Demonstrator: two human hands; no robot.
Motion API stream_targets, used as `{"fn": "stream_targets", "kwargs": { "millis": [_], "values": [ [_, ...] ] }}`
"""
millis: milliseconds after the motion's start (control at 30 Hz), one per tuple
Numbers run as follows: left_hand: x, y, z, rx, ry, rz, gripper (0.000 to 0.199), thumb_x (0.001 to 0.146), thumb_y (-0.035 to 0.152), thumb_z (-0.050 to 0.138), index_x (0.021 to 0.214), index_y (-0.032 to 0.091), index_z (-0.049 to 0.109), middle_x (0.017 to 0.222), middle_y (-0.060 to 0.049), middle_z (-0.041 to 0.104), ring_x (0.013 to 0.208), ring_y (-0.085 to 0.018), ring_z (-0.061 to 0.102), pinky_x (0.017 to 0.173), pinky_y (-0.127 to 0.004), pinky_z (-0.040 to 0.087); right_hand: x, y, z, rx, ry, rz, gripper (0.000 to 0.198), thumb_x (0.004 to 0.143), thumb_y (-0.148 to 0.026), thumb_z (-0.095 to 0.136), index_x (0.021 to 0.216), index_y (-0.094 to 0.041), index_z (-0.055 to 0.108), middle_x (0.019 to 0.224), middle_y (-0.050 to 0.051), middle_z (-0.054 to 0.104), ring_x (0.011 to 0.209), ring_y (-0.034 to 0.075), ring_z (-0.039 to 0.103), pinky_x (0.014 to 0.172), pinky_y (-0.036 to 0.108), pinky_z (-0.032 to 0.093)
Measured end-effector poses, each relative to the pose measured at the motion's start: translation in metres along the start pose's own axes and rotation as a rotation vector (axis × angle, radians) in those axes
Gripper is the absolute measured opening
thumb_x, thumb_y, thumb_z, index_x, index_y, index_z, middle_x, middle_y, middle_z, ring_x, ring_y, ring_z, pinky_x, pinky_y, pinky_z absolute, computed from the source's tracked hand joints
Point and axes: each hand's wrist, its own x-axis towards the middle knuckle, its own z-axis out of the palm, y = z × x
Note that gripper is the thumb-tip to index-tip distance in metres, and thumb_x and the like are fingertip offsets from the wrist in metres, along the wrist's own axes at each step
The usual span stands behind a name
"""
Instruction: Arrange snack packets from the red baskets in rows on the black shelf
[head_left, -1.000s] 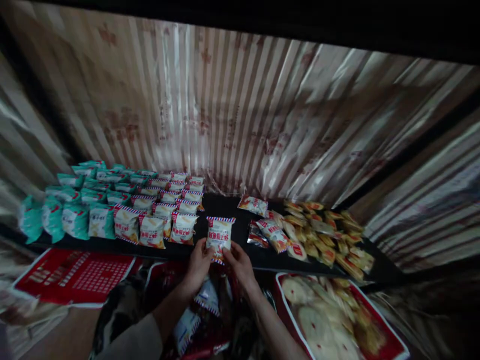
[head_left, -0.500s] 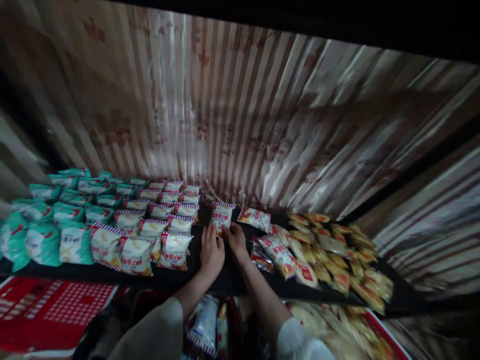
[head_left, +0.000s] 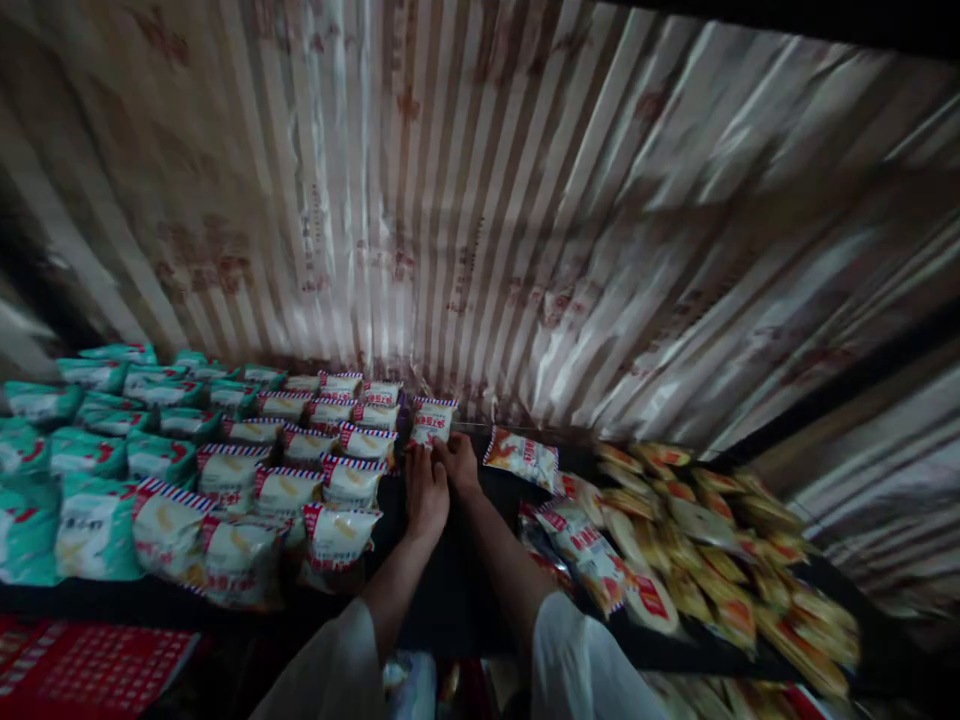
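A small white snack bag (head_left: 433,420) with red print and a striped top edge stands upright near the back of the black shelf. My left hand (head_left: 426,492) is at its lower front, and my right hand (head_left: 457,465) grips its lower right side. Left of my hands, rows of similar white snack bags (head_left: 341,540) stand close together. Another white and orange bag (head_left: 523,457) lies flat to the right, apart from my right hand.
Teal snack bags (head_left: 97,527) fill the shelf's left end. Yellow packets (head_left: 705,560) are heaped on the right, beside a tilted white and red bag (head_left: 585,545). Striped, plastic-covered sheeting (head_left: 450,200) rises behind the black shelf (head_left: 450,610). A red printed panel (head_left: 90,665) lies below at left.
Both hands have pushed the snack bag further back and slightly left, toward the striped sheeting. The view has come closer to the shelf.
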Motion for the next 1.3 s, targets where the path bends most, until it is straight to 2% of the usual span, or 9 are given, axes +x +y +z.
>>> {"fn": "stream_targets", "kwargs": {
  "millis": [367,600,800,900,1033,1200,1300],
  "values": [
    [0.020,-0.012,0.000,0.064,-0.007,-0.067,0.047,0.088,0.023,0.036,0.132,0.010,0.050,0.145,-0.016,0.042,0.140,-0.028,0.030,0.117,-0.043,0.020,0.010,-0.019,0.017,-0.234,-0.097,-0.047,0.026,0.085,-0.035,0.058,0.106,-0.019,0.059,0.098,0.009,0.072,0.093,0.021,0.068,0.078,0.029,0.050],
    [0.024,-0.017,-0.002,0.067,-0.024,-0.060,0.047,0.088,0.021,0.033,0.129,0.009,0.053,0.141,-0.017,0.048,0.136,-0.028,0.037,0.115,-0.045,0.024,0.012,-0.026,0.017,-0.333,-0.127,-0.087,0.024,0.087,-0.033,0.055,0.106,-0.020,0.064,0.099,0.007,0.071,0.095,0.021,0.067,0.079,0.028,0.049],
    [0.024,-0.012,-0.008,0.083,-0.023,-0.012,0.044,0.086,0.019,0.037,0.125,0.009,0.056,0.137,-0.017,0.052,0.134,-0.027,0.041,0.115,-0.042,0.026,0.004,-0.024,0.012,-0.369,-0.128,-0.125,0.031,0.089,-0.036,0.053,0.115,-0.020,0.060,0.104,0.006,0.070,0.096,0.019,0.065,0.082,0.026,0.048],
    [0.020,-0.009,-0.007,0.037,-0.004,-0.028,0.044,0.086,0.019,0.039,0.126,0.011,0.055,0.139,-0.015,0.051,0.135,-0.028,0.038,0.116,-0.043,0.024,0.002,-0.022,0.000,-0.437,-0.082,-0.243,0.030,0.090,-0.032,0.051,0.115,-0.019,0.061,0.110,0.008,0.068,0.102,0.020,0.062,0.089,0.030,0.045],
    [0.010,-0.009,-0.007,-0.116,0.005,-0.019,0.036,0.084,0.019,0.044,0.115,0.018,0.062,0.134,-0.010,0.057,0.136,-0.025,0.037,0.118,-0.041,0.019,0.001,-0.021,-0.031,-0.639,-0.005,-0.410,0.034,0.088,-0.024,0.050,0.120,-0.014,0.059,0.121,0.013,0.063,0.117,0.025,0.052,0.102,0.037,0.037],
    [-0.008,-0.004,-0.010,-0.165,0.006,-0.076,0.030,0.083,0.020,0.046,0.107,0.019,0.064,0.129,-0.010,0.061,0.131,-0.024,0.044,0.115,-0.038,0.025,0.000,-0.008,-0.074,-0.878,0.047,-0.382,0.057,0.077,-0.020,0.067,0.131,-0.014,0.050,0.142,0.018,0.045,0.135,0.037,0.028,0.108,0.054,0.023],
    [-0.021,0.000,-0.009,-0.209,-0.015,-0.137,0.027,0.084,0.020,0.046,0.105,0.019,0.064,0.129,-0.011,0.060,0.130,-0.023,0.045,0.114,-0.035,0.028,0.000,0.002,-0.090,-0.955,0.073,-0.273,0.056,0.078,-0.015,0.065,0.132,-0.017,0.050,0.144,0.020,0.041,0.134,0.041,0.027,0.103,0.062,0.022]
  ]
}}
